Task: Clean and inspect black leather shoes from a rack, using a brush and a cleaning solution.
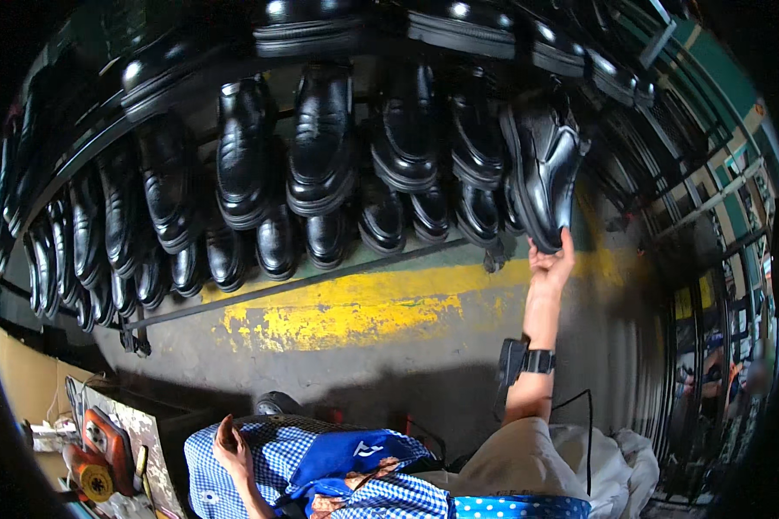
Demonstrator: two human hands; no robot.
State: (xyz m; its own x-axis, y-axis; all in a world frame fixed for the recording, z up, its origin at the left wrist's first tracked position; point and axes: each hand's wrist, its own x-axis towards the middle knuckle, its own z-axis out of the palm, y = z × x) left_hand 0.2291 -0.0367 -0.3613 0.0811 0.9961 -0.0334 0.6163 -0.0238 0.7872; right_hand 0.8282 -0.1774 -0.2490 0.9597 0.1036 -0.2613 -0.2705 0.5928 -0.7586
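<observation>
My right hand [552, 264] reaches up and forward at the right of the view, its fingers and thumb closed on the toe end of a black leather shoe [541, 177]. That glossy shoe points toe-down at the right end of a row of shoes, with its sole turned to the left. I cannot make out whether it still touches the rack. A black device on a band [528, 358] circles my right forearm. Low on the left, my left hand [231, 445] is held over the blue checked apron [273, 445], fingers loosely bent and apart, with nothing seen in it.
Tiers of black shoes [320, 143] hang toe-down along a curved rack ahead. Below them a worn yellow stripe [346, 311] crosses the grey floor. An orange-red tool [104, 450] lies on a bench at lower left. Metal racks [701, 216] stand at the right.
</observation>
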